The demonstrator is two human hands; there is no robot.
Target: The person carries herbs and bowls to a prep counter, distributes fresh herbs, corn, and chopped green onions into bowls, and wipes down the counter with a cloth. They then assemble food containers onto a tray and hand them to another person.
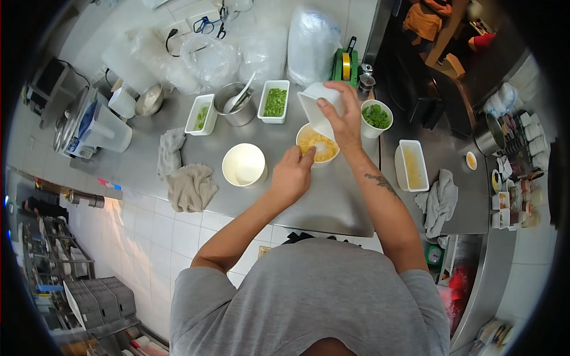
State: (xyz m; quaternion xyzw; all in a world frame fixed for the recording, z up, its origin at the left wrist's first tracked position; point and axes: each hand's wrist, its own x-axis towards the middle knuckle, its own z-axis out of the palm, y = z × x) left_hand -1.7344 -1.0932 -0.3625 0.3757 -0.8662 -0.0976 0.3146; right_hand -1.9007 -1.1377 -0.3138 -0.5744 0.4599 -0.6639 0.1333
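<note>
- Your right grip (344, 118) is closed around the white tub (314, 113), tilted over the bowl (326, 163) of yellow food.
- Your left grip (290, 178) is at the bowl's left rim; you cannot tell whether it pinches it.
- The bowl sits back from the desk's (332, 204) front edge, near the greens cup (375, 132).
- The wide cup (244, 157) stands apart, left of your left grip.
- The beige cloth (191, 187) reaches the front edge.
- Blue markings on the clear jug (113, 133) are too small to read.
</note>
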